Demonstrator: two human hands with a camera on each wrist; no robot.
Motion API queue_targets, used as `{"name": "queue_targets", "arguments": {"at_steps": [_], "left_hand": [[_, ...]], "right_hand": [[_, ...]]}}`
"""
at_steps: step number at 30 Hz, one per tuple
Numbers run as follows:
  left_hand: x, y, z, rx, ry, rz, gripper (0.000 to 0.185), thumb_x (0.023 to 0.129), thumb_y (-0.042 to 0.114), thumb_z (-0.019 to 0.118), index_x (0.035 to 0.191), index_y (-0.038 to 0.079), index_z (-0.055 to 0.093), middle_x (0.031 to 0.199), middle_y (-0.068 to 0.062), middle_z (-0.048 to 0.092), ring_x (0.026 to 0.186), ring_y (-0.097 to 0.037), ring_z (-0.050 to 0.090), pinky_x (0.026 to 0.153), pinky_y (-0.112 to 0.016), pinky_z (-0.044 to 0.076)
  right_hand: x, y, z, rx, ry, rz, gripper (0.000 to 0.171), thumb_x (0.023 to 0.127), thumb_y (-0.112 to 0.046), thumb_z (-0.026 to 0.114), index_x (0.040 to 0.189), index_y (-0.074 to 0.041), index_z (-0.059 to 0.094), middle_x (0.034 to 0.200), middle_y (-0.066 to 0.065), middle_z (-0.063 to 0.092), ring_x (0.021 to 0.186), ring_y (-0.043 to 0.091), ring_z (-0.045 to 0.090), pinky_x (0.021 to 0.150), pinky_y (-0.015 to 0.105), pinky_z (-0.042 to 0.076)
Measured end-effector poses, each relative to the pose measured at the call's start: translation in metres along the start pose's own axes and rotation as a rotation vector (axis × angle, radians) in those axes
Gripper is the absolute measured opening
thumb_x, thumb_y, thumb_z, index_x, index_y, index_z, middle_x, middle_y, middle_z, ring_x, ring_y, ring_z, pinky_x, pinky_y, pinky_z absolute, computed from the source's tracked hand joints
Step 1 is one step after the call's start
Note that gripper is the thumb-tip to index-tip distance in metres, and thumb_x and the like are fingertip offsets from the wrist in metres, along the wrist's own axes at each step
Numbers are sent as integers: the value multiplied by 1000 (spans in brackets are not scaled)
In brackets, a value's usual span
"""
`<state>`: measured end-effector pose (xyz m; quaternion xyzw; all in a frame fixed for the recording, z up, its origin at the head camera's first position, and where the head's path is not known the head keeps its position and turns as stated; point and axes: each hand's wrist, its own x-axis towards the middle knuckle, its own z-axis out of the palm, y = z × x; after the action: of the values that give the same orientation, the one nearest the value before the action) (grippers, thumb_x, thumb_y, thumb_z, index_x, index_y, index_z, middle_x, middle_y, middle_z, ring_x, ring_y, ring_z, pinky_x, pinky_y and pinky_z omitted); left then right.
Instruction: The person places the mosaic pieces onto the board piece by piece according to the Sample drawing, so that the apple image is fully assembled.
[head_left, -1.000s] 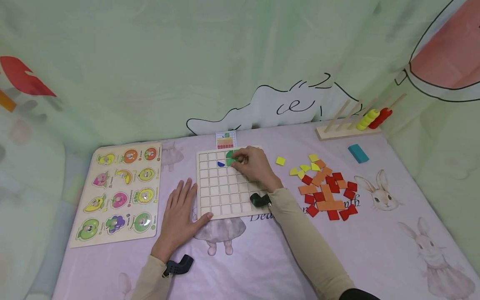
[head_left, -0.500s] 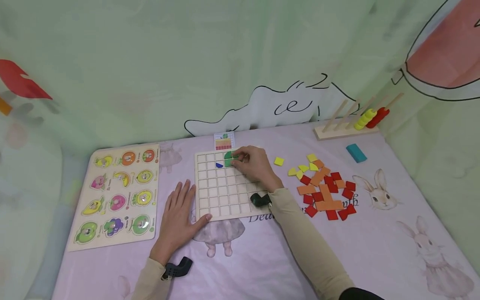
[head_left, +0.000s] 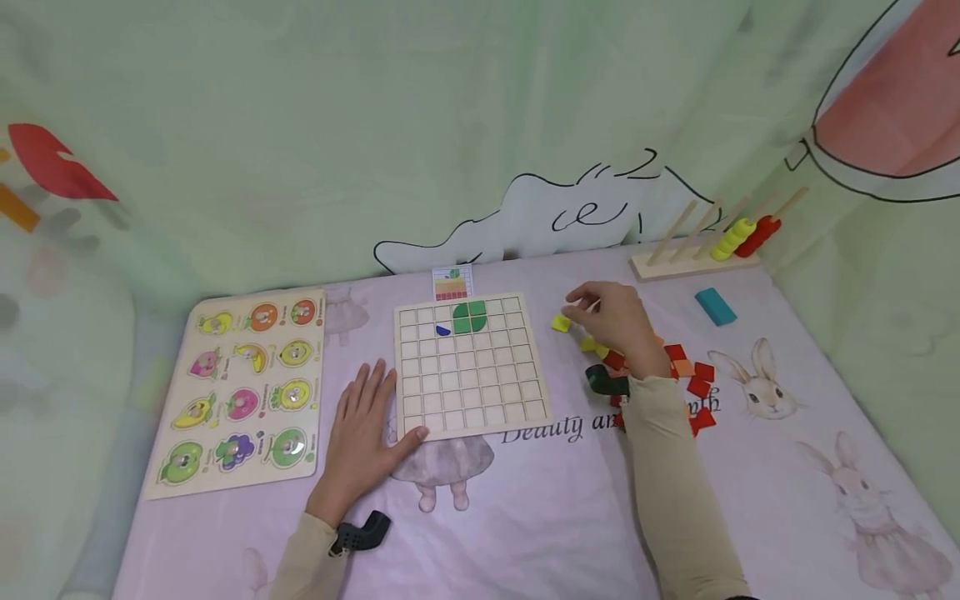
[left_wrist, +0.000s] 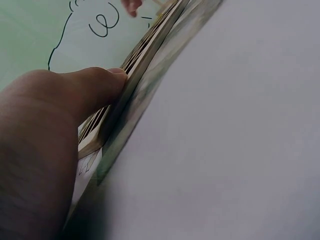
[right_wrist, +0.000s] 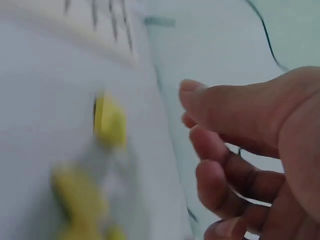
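A wooden grid board [head_left: 472,383] lies mid-table with several green tiles [head_left: 469,317] forming a rounded shape near its far edge and a small blue piece [head_left: 443,331] beside them. My left hand [head_left: 363,433] lies flat at the board's left side, fingers straight, thumb [left_wrist: 97,80] on the board's front edge. Above the loose tiles at the right hovers my right hand [head_left: 611,317], its thumb and loosely bent fingers [right_wrist: 212,182] holding nothing. Just beside its fingertips is a yellow square tile [head_left: 560,323]. The hand and sleeve hide part of the tile pile.
Red and orange tiles [head_left: 701,379] spread under the right forearm. A pattern card [head_left: 452,283] stands behind the board. Left of it lies a fruit puzzle board [head_left: 243,392]. At the back right are a peg stand [head_left: 693,262] with yellow and red beads, and a teal block [head_left: 716,307].
My right hand has left the green tiles on the board and moved right, over the yellow tiles. The whole green shape now shows. The left hand stays in place.
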<state>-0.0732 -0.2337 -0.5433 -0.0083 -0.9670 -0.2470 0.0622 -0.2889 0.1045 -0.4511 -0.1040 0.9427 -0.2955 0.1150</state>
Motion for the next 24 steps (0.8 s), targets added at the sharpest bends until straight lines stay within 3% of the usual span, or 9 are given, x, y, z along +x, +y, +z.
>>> {"name": "queue_targets", "arguments": {"at_steps": [5,8,18,24], "left_hand": [[0,1,1,27,-34,-19,102,90,63,70,167,8,31,177,-13,19,166,-35,9,130,-57,10],[0,1,1,26,-35,-21,102,90,62,71,167,8,31,177,-13,19,166,-35,9,130,-57,10],[-2,-1,-1,12,-19,-26,101,88,59,73,165,6,34,176,-15,22,165,-37,11,129,-58,12],[0,1,-2,13,-28,-6,102,89,61,71,166,7,32,177,-15,21,165,-37,10,129,-58,11]], "right_hand": [[-18,22,-12,-56,-120,91,34,95,-28,79,122,-8,74,107,15,65,97,32,57,77,37,49],[-22,28,-11,-83,-159,80,35,92,-28,84,119,-7,74,104,14,65,96,31,58,79,38,48],[-17,27,1,-89,-153,77,26,92,-22,84,107,-8,68,94,13,60,90,29,58,75,37,48],[-18,30,4,-21,-86,70,26,97,-23,79,113,-9,64,96,14,62,83,29,60,68,33,51]]}}
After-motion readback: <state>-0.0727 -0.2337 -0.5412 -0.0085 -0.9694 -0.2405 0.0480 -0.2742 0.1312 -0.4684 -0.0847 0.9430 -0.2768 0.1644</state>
